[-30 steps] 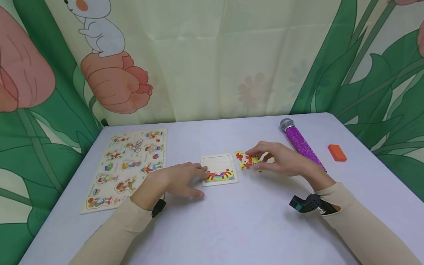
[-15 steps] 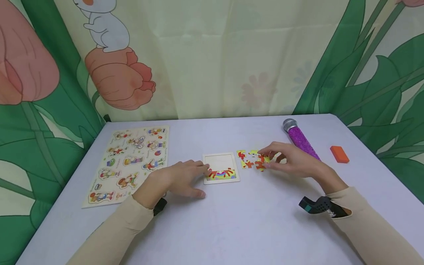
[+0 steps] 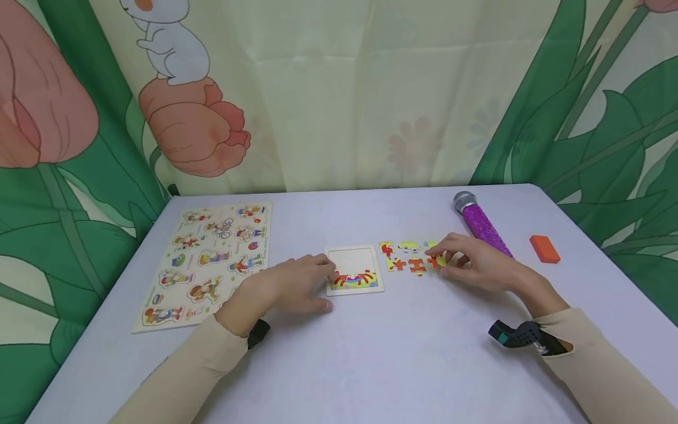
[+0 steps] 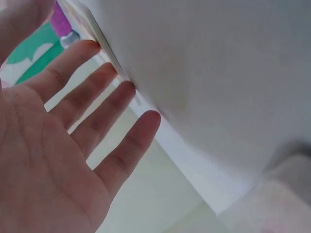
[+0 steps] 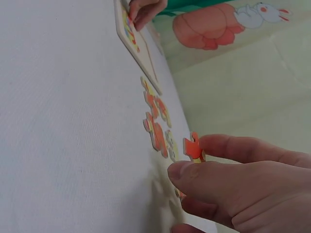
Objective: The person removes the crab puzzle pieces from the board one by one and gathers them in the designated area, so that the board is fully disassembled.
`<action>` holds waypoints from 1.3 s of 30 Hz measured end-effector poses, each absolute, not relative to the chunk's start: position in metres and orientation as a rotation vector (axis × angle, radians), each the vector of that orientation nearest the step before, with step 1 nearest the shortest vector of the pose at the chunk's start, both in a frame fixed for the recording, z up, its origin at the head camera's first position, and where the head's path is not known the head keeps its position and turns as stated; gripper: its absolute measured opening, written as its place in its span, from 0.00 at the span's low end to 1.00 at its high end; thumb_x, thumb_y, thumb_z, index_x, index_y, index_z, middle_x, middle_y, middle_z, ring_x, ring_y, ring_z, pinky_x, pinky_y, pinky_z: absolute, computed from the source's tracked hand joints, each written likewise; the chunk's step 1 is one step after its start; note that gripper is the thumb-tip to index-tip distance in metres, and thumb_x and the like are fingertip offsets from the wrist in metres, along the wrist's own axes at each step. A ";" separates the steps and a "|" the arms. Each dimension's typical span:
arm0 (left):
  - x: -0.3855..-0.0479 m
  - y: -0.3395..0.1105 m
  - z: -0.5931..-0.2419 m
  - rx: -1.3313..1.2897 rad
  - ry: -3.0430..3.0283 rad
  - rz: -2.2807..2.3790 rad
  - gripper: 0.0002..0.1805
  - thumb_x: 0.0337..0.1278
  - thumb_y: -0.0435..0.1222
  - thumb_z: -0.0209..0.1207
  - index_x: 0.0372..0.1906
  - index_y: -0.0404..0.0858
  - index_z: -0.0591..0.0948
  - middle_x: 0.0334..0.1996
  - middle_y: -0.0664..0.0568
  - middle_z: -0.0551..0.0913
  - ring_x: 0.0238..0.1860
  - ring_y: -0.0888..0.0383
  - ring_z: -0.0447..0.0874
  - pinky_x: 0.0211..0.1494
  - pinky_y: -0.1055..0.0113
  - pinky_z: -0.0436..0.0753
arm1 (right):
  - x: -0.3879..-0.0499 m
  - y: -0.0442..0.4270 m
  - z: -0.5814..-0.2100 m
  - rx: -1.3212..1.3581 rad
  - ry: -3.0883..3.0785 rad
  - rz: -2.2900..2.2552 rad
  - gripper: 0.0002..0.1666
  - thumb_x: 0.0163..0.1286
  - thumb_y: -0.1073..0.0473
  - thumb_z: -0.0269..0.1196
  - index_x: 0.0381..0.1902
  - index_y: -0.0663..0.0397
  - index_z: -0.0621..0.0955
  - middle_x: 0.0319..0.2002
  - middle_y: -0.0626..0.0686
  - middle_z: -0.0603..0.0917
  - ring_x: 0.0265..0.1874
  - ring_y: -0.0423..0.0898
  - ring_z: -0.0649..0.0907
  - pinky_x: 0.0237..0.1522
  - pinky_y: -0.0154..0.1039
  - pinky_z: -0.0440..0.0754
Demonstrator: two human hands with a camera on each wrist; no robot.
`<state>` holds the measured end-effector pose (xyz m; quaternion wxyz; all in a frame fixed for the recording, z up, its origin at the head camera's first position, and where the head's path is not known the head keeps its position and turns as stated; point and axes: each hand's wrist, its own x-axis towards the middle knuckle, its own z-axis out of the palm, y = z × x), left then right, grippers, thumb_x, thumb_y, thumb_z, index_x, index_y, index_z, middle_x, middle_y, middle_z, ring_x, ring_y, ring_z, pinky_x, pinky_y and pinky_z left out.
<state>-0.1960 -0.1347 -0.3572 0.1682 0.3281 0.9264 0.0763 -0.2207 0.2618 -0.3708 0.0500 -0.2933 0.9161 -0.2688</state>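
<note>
A small square puzzle tray (image 3: 352, 291) with a light frame lies mid-table. Its lower part holds a colorful strip of joined pieces; its upper part shows bare board. My left hand (image 3: 302, 284) rests at the tray's left edge, fingers extended; in the left wrist view the fingers (image 4: 127, 150) are spread and straight. To the tray's right lie several loose red and yellow puzzle pieces (image 3: 416, 265) in two rough rows. My right hand (image 3: 482, 263) is at the right end of these rows. In the right wrist view its thumb and index finger pinch a red puzzle piece (image 5: 193, 147).
A larger board with pictures of children (image 3: 203, 265) lies at the left. Toward the back right is a purple glittery microphone (image 3: 483, 227), with an orange block (image 3: 544, 249) to its right. A printed curtain (image 3: 328, 118) hangs behind the table.
My right hand has moved rightward along the loose pieces, uncovering more of them, which now lie spread apart. The left hand has stayed at the tray's edge.
</note>
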 end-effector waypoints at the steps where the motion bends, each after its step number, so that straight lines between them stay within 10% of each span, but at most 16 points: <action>1: -0.197 -0.135 -0.357 0.929 2.641 0.231 0.27 0.65 0.52 0.66 0.64 0.46 0.78 0.72 0.52 0.69 0.71 0.51 0.68 0.71 0.47 0.71 | -0.221 0.262 -0.371 -0.891 2.791 -0.809 0.24 0.67 0.63 0.71 0.61 0.46 0.85 0.49 0.43 0.82 0.45 0.47 0.81 0.45 0.41 0.86; 9: -0.218 -0.132 -0.355 0.918 2.671 0.267 0.16 0.66 0.50 0.65 0.53 0.50 0.80 0.79 0.49 0.61 0.75 0.46 0.62 0.71 0.46 0.71 | -0.222 0.266 -0.375 -0.838 2.780 -0.776 0.24 0.67 0.63 0.72 0.60 0.46 0.83 0.48 0.43 0.83 0.46 0.47 0.80 0.46 0.37 0.83; 17: -0.231 -0.128 -0.356 0.892 2.625 0.263 0.24 0.65 0.48 0.67 0.60 0.46 0.74 0.56 0.54 0.76 0.57 0.54 0.74 0.67 0.56 0.75 | -0.220 0.269 -0.376 -0.822 2.773 -0.759 0.22 0.67 0.62 0.72 0.58 0.46 0.84 0.48 0.43 0.84 0.44 0.44 0.80 0.46 0.36 0.83; 27: -0.229 -0.134 -0.360 0.838 2.622 0.179 0.45 0.64 0.56 0.66 0.80 0.44 0.64 0.77 0.46 0.64 0.76 0.44 0.62 0.76 0.47 0.65 | -0.234 0.245 -0.362 -0.898 2.750 -0.771 0.21 0.67 0.64 0.71 0.58 0.48 0.85 0.51 0.48 0.84 0.46 0.45 0.81 0.45 0.40 0.84; 39: -0.232 -0.130 -0.359 0.851 2.612 0.198 0.46 0.62 0.56 0.67 0.80 0.46 0.62 0.78 0.45 0.63 0.77 0.43 0.61 0.75 0.42 0.65 | -0.243 0.206 -0.369 -1.075 2.641 -0.837 0.19 0.69 0.61 0.70 0.57 0.49 0.85 0.50 0.48 0.84 0.44 0.48 0.82 0.45 0.42 0.85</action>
